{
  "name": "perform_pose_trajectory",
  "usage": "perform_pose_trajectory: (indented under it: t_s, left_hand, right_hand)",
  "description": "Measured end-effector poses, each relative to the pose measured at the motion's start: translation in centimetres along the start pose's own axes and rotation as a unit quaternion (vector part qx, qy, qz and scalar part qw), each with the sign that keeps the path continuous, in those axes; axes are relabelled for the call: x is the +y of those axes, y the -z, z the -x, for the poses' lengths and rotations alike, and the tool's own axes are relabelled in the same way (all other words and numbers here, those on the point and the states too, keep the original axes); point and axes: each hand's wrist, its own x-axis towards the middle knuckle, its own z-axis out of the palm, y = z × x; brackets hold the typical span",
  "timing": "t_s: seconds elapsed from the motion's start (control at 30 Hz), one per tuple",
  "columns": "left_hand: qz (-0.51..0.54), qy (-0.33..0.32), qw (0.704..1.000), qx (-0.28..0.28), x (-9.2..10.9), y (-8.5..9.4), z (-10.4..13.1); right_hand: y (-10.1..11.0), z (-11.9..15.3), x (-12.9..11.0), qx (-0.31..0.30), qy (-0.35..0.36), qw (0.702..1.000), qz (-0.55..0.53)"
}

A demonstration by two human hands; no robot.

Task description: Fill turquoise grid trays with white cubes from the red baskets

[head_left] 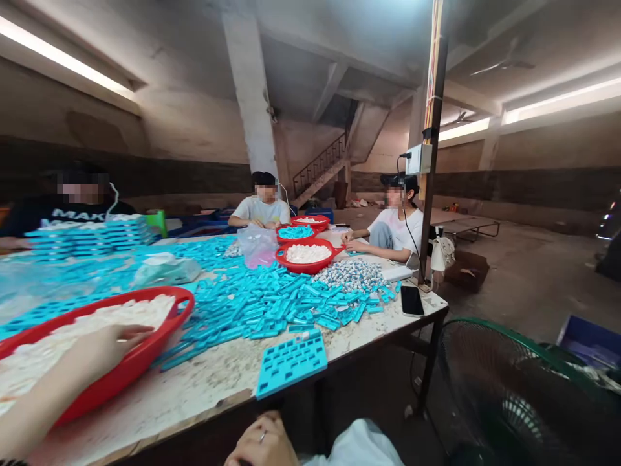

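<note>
My left hand (109, 346) reaches over a red basket (182, 301) heaped with small white pieces (145, 309). Its fingers are stretched out and slightly apart at the pieces, and nothing shows in them. Below the table's front edge is my right hand (264, 440), with a ring on one finger. Its fingers are curled; what they hold, if anything, is hidden. Just above it, a light-blue plastic tray (291, 362) with rows of rectangular slots lies at the table edge. One small white piece (305, 335) sits near the tray's far edge.
Loose blue plastic parts (272, 301) cover the table, beside a pile of small grey-white parts (356, 275). Farther back are another red basket (323, 265), a plastic bag (257, 246) and several co-workers. A phone (412, 301) lies near the corner post (431, 162); a fan (509, 395) stands right.
</note>
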Motion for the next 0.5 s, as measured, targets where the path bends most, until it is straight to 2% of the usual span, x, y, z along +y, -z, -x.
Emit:
perform_pose_trajectory:
  t_s: [0.1,0.17,0.27,0.33,0.4,0.43,0.5]
  left_hand:
    - [-0.012,-0.007,1.0,-0.011,-0.8,-0.5,-0.3]
    - [-0.018,-0.004,1.0,-0.014,-0.8,-0.2,-0.3]
    - [-0.032,-0.006,0.999,0.012,0.5,1.3,1.0]
    - [0.009,-0.002,0.998,0.065,2.9,2.4,2.7]
    - [0.132,-0.023,0.985,0.111,6.4,2.9,4.8]
    - [0.203,-0.044,0.971,0.118,8.4,2.7,5.9]
    - [0.307,-0.095,0.944,0.071,12.6,1.6,7.7]
  right_hand:
    - [0.8,-0.2,-0.5,-0.031,0.003,0.999,0.008]
    - [1.2,-0.3,-0.7,-0.047,0.0,0.999,0.015]
    - [2.2,-0.4,-1.3,-0.064,-0.009,0.998,0.011]
    - [3.2,-0.5,-1.8,-0.067,-0.019,0.998,0.001]
    - [4.0,-0.5,-2.1,-0.055,-0.03,0.998,-0.016]
    - [4.3,-0.5,-2.2,-0.045,-0.031,0.998,-0.027]
    - [4.5,-0.5,-2.2,-0.03,-0.032,0.998,-0.045]
